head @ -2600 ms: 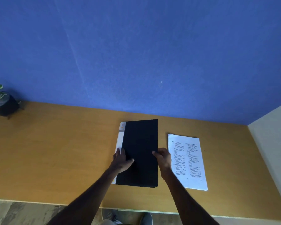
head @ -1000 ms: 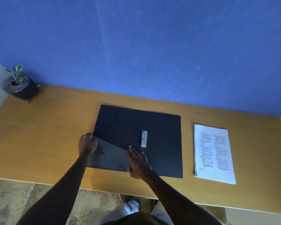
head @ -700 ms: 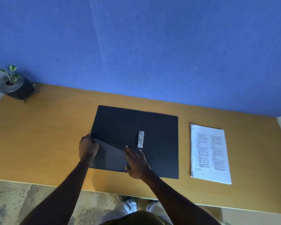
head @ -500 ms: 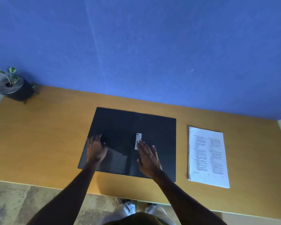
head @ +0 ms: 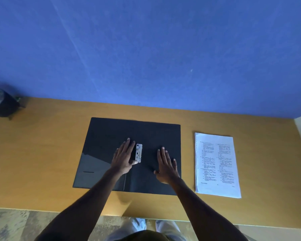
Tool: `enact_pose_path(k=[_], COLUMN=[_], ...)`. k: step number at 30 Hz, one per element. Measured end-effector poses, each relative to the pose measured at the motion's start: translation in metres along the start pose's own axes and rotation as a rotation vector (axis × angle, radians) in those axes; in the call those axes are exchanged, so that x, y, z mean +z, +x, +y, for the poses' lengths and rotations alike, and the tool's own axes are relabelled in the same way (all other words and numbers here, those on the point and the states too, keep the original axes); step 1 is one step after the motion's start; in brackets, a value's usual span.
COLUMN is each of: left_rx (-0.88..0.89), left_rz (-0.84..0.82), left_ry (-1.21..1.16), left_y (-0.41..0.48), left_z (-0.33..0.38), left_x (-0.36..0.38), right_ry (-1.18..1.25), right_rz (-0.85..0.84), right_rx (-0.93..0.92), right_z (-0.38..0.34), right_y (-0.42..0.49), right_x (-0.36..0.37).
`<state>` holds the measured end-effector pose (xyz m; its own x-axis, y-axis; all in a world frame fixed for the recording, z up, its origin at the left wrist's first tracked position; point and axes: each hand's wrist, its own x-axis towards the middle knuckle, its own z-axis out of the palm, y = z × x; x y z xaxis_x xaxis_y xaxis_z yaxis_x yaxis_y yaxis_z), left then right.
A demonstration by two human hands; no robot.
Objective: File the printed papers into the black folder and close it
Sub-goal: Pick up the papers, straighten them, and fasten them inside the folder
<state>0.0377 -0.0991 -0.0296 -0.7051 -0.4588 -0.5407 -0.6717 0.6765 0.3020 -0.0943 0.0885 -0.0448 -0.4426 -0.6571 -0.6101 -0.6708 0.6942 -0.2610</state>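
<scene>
The black folder [head: 111, 134] lies spread open and flat on the wooden desk [head: 42, 153]. A small metal clip mechanism [head: 138, 153] sits at its centre fold. My left hand [head: 123, 157] rests flat on the left half, fingers spread, its thumb side touching the clip. My right hand [head: 166, 166] presses flat on the right half, fingers apart. Neither hand holds anything. The stack of printed papers [head: 216, 164] lies on the desk to the right of the folder, apart from it and from both hands.
A dark pot with a small plant [head: 0, 103] stands at the desk's far left corner. A blue wall [head: 146, 49] rises behind the desk. The desk's front edge [head: 42, 208] runs below my arms, with floor beneath.
The folder went from shut to spread open. My left hand slid from the left edge to beside the clip. My right hand moved from the centre onto the right half.
</scene>
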Motion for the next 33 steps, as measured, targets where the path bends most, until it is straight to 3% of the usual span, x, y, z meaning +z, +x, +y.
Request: enact_pose_path(k=[14,20,24,28,33], left_rx=[-0.087,-0.028,0.058,0.125,0.085], left_rz=[0.044,-0.045,0.035,0.191,0.331], left_ry=[-0.055,-0.268,-0.395,-0.252,-0.223], left_y=[0.01,0.01,0.005,0.002,0.011], left_z=[-0.001,-0.015,-0.018,-0.004,0.014], left_x=[0.004,-0.008,-0.017,-0.02,-0.028], right_ry=[-0.001,-0.006,-0.017,-0.011,-0.022], right_rz=[-0.08,-0.079,-0.08,-0.077,-0.054], right_rx=[0.032,0.038,0.027,0.031,0.019], right_z=[-0.003,-0.005,-0.005,-0.005,-0.003], right_y=[0.009,0.008,0.009,0.009,0.008], right_x=[0.003,0.003,0.003,0.003,0.004])
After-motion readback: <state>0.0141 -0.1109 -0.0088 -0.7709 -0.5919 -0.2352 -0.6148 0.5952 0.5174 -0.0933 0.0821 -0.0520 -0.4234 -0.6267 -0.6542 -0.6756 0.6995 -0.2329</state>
